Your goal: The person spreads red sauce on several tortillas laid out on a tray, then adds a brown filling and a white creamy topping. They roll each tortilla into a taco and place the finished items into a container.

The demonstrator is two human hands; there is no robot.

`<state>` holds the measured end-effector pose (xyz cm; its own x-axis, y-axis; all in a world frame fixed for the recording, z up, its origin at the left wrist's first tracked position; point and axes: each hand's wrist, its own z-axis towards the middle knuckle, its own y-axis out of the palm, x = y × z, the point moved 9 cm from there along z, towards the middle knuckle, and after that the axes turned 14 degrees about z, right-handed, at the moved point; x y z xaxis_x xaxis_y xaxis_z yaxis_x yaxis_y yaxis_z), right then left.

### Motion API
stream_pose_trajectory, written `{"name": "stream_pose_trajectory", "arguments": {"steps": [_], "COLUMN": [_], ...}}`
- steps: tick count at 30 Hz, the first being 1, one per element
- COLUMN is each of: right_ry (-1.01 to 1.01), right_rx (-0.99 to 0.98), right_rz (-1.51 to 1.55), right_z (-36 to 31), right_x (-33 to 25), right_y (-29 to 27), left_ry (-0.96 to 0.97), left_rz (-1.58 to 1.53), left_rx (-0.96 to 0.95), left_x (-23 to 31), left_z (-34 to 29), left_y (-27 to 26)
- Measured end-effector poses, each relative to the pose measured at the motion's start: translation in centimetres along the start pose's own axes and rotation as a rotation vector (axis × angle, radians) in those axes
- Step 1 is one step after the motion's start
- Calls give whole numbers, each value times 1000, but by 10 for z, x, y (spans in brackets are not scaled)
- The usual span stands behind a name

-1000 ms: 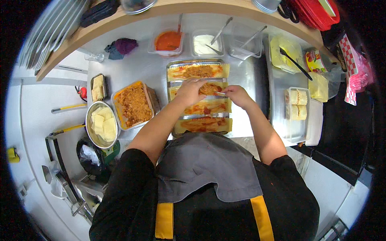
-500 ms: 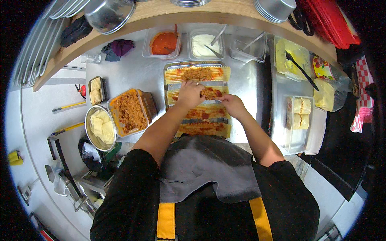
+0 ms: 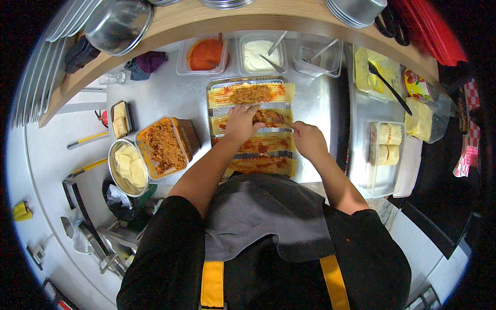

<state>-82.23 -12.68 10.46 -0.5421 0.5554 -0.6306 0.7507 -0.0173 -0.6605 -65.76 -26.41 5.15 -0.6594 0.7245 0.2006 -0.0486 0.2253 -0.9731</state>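
Observation:
Ridged pasta sheets [image 3: 219,124] lie in rows across a metal tray [image 3: 210,101], smeared with red sauce. Browned ground meat [image 3: 251,93] covers the middle of the farthest row. On the second row, my left hand [image 3: 242,122] rests with thumb and fingers apart, beside more ground meat [image 3: 268,116]. My right hand [image 3: 310,139] is closed around a thin metal utensil [image 3: 285,123] at that row's right end. Its tip points left into the meat, and its exact kind is hard to make out. The nearer rows show only red sauce.
Left of the tray stand a tub of ground meat [image 3: 191,135] and a metal bowl of pasta sheets [image 3: 111,168]. Behind it are tubs of red sauce [image 3: 206,55] and white sauce [image 3: 257,53]. A wooden shelf [image 3: 279,19] overhangs the back. Rolled pasta [image 3: 388,134] sits right.
The meat on the second row is spread wider to the right. My right hand has shifted slightly right, showing more of the utensil. My left thumb and fingers are farther apart.

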Motion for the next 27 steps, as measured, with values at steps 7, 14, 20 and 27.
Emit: {"name": "stream_pose_trajectory", "arguments": {"steps": [7, 14, 20, 27], "right_ry": [-48, 96, 84, -100], "right_rx": [-31, -81, -29, 130], "right_rz": [110, 99, -40, 17], "right_z": [5, -3, -21, -33], "right_x": [-5, -7, -1, 4], "right_y": [10, 1, -17, -19], "left_ry": [196, 148, 181, 10], "left_rz": [-85, 58, 130, -21], "left_rx": [109, 15, -77, 94], "left_x": [26, 30, 28, -18], "left_z": [3, 20, 19, -18], "left_y": [-16, 2, 22, -1]}}
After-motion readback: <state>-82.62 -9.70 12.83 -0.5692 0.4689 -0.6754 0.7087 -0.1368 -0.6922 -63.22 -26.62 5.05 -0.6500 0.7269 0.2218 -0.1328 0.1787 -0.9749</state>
